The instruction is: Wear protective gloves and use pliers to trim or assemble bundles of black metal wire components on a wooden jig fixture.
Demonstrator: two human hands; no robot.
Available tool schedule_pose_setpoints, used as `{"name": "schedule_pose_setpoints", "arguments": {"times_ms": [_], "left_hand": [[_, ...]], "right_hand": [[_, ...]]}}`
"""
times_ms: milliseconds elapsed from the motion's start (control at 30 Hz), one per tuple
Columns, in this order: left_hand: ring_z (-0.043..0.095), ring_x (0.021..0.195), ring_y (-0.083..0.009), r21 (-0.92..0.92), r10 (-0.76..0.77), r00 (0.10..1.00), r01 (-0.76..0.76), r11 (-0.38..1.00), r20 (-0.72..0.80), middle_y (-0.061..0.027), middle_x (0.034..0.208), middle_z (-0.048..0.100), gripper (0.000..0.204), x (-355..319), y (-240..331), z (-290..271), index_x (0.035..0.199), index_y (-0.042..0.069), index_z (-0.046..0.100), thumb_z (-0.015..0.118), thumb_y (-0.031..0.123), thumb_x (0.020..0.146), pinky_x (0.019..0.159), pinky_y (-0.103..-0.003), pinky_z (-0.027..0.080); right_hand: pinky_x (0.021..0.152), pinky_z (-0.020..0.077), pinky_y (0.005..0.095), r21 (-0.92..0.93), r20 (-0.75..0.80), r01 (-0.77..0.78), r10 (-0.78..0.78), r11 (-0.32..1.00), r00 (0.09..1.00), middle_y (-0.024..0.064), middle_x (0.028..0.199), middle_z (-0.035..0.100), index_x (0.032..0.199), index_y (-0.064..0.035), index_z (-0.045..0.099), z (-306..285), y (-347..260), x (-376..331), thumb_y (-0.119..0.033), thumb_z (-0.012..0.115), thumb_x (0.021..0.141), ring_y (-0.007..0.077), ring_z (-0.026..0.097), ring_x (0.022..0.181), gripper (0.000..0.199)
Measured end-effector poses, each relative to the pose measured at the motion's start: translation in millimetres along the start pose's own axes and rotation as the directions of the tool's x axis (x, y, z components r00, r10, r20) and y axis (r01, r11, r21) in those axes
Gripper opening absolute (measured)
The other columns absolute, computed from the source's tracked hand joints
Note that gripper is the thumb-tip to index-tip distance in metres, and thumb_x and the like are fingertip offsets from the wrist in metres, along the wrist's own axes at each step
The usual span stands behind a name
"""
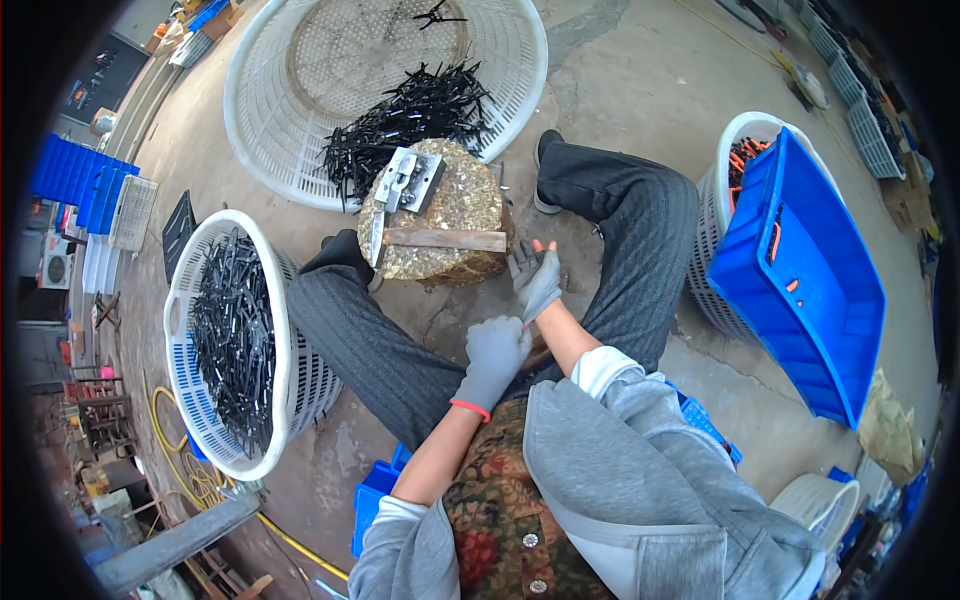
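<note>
My left hand (497, 352), in a grey knit glove with a red cuff edge, is closed at my right wrist and pinches the cuff of the other glove. My right hand (537, 280) wears a similar grey glove with some fingertips bare. Its fingers are stretched out and apart, and it holds nothing. Just beyond it stands a rough round block (455, 205) between my legs. On the block lie a hammer with a wooden handle (445, 239) and a metal fixture (410, 180).
A wide white basket (265, 120) with a heap of black parts (420, 115) stands behind the block. At left is another white basket (285, 350) full of black pieces. At right a blue tray (835, 300) leans on a basket (705, 240) of orange-and-black pieces. A yellow hose (165, 430) lies at left.
</note>
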State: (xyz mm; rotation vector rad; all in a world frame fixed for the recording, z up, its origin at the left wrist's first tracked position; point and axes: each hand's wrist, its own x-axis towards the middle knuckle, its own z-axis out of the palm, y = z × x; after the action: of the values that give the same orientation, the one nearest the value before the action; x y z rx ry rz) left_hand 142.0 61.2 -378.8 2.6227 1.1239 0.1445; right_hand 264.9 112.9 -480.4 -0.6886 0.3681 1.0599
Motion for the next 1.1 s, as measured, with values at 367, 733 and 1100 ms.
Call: {"name": "schedule_pose_setpoints", "arguments": {"times_ms": [367,733,1100], "left_hand": [[0.051,0.051,-0.0119,-0.886,-0.382,0.915,0.063,0.460,-0.133,-0.0027,0.064,0.055,0.016,10.7,12.8,11.9,0.091,0.003,0.062,0.056,0.017,0.088,0.047,-0.024,0.037],[0.049,0.054,-0.0118,-0.917,-0.158,0.904,0.386,-0.102,0.398,-0.0022,0.076,0.056,0.016,-8.3,-26.2,11.7,0.098,0.006,0.055,0.057,0.016,0.085,0.049,-0.026,0.039],[0.062,0.072,-0.0352,-0.311,-0.297,0.953,0.267,0.912,-0.055,-0.0156,0.075,0.063,0.022,24.3,-6.7,-2.7,0.095,0.009,0.057,0.059,0.025,0.080,0.063,-0.044,0.047]], "right_hand": [[0.070,0.0451,0.0319,-0.782,0.053,0.237,-0.318,0.576,0.947,0.0089,0.081,0.064,0.086,-0.0023,0.063,-41.3,13.0,30.7,-0.028,0.051,0.086,0.0193,0.057,0.073,0.029],[0.074,0.0477,0.0396,-0.990,0.003,-0.005,-0.054,-0.144,0.999,0.0204,0.092,0.065,0.091,-0.0008,0.067,-23.7,19.4,-5.2,-0.031,0.054,0.076,0.0344,0.063,0.085,0.036],[0.081,0.0482,0.0392,-0.820,-0.044,0.044,0.139,-0.571,0.989,0.0163,0.109,0.062,0.102,-0.0114,0.067,-30.1,2.6,-25.7,-0.037,0.051,0.084,0.0312,0.060,0.101,0.035]]}}
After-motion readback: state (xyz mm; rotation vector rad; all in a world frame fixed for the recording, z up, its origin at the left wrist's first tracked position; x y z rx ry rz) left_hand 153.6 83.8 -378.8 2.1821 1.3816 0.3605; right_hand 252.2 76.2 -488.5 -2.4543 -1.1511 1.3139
